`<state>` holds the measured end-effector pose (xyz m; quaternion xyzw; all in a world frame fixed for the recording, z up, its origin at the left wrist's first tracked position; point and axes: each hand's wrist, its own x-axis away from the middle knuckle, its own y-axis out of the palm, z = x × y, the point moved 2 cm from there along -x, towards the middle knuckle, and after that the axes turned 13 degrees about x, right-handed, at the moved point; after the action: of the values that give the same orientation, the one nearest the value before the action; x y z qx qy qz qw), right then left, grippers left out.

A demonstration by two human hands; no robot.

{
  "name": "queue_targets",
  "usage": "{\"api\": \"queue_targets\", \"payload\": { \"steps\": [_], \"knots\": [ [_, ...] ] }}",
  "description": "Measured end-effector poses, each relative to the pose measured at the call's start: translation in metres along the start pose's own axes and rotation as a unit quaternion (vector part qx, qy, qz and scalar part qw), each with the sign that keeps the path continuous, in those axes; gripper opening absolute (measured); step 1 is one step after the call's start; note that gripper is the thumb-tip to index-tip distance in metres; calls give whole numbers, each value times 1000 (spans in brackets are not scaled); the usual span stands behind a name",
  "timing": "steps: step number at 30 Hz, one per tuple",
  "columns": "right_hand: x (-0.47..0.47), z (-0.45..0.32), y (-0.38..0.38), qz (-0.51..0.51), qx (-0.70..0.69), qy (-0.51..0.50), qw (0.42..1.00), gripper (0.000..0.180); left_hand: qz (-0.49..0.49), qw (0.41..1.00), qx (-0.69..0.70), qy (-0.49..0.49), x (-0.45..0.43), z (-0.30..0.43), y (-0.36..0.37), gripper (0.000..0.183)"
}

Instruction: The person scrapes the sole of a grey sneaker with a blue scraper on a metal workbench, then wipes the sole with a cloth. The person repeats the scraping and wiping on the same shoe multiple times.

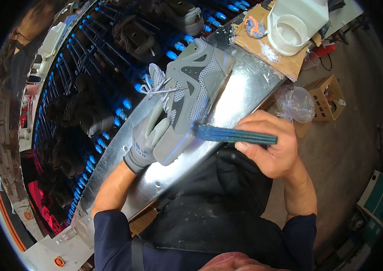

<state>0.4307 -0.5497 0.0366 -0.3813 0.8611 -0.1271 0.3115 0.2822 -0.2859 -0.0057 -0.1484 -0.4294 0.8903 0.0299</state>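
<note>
A grey sneaker upper with mesh panels and loose laces lies tilted over the metal ledge. My left hand, in a grey knit glove with a coated palm, grips it near the toe. A thin blue-violet line of light runs along its lower side. My bare right hand is closed around the handle of a blue-green brush. The brush's dark tip meets the sneaker's lower edge near the toe, partly blurred.
Beyond the ledge, a roller conveyor with blue-tipped rollers carries several dark shoes. A white container with a round cup stands on cardboard beside an orange-and-blue lump. A plastic bag and a cardboard box are at the right.
</note>
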Motion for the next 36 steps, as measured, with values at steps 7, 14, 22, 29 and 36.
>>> {"api": "queue_targets", "payload": {
  "steps": [7, 14, 22, 29, 36],
  "knots": [
    [30, -18, 23, 28, 28, -41, 998, 25, 65, 989, -111, 73, 24, -13, 7, 73],
    [39, 19, 2, 198, -299, 184, 915, 21, 206, 954, -156, 150, -17, 27, -4, 81],
    [48, 18, 49, 279, -244, 110, 922, 26, 163, 967, -5, 194, -51, 42, -12, 93],
    [42, -11, -18, 185, -203, 160, 948, 14, 118, 975, 15, 189, -53, 38, -25, 81],
    [16, -5, -48, 85, -172, 172, 966, 18, 55, 979, -6, 195, -62, 43, -37, 82]
  ]
}}
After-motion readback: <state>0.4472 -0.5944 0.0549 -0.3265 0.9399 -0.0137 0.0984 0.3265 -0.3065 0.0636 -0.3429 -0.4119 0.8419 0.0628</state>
